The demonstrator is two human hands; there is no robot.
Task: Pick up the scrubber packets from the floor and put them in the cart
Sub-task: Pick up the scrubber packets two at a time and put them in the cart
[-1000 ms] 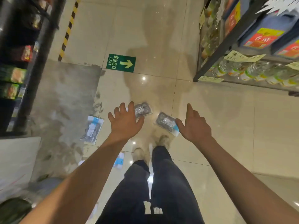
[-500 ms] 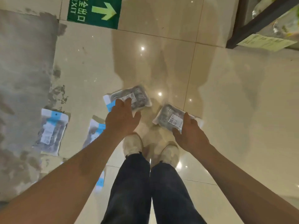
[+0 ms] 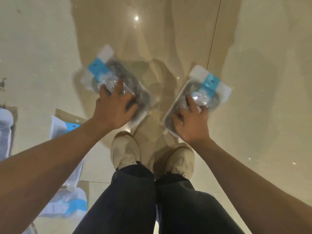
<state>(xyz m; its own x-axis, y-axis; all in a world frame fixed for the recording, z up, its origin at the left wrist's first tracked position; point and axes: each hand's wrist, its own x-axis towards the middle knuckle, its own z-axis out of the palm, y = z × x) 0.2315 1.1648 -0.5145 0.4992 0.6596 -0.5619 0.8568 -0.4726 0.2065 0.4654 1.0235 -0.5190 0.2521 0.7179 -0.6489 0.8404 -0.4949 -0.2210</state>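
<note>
Each hand, left (image 3: 114, 108) and right (image 3: 190, 122), has its grip pressed on a scrubber packet (image 3: 118, 81) (image 3: 199, 97) on the glossy floor (image 3: 253, 48); slick plastic could slip from shallow, fingertip-only holds.

you had 2 hands (image 3: 116, 108) out | 5 scrubber packets (image 3: 114, 76) showing, maybe a 6th at the bottom-left edge, couldn't tell | 2 shoes (image 3: 125, 149) | that's the lot

Two clear scrubber packets, left packet (image 3: 116, 81) and right packet (image 3: 200, 97), blue-and-white headers, grey scrubbers inside, lie on the floor (image 3: 261, 115), near each other but apart.
</note>
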